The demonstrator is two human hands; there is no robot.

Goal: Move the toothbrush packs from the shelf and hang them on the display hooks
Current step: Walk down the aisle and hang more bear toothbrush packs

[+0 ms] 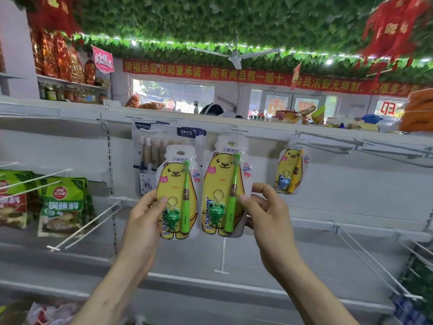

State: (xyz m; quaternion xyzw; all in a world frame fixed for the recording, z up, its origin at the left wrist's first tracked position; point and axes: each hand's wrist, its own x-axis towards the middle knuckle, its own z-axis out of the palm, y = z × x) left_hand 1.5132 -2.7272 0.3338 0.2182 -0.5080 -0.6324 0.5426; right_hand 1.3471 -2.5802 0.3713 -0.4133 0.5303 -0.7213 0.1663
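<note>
Left grip: my left grip (145, 214) pinches the lower left edge of the left pack (177, 193), thumb on its front; the pack is upright and on no hook.
Right grip: my right grip (267, 214) pinches the right edge of the right pack (222, 181), thumb in front and fingers behind.
Task's thing: both packs are raised side by side before the shelf wall (351, 184). The right pack's top reaches the hook (238, 130); I cannot tell whether its hole is threaded.
Step in hand: hanging the right pack, in my judgement.
Method: I should keep the card square to the hook, line up the hole with the tip, push it far along the prong, then let go. The thin card may bend, so a light pinch should serve best.
Neighbours: a six-piece pack (152, 158) hangs behind the left pack; a yellow-brush pack (291, 171) hangs to the right.
Surface: bare hooks (328, 146) stand far right, and seasoning bags (63, 205) hang left.
Room: a shop with a leaf-covered ceiling (210, 19), a ceiling fan (234, 56) and a red banner (234, 77).
</note>
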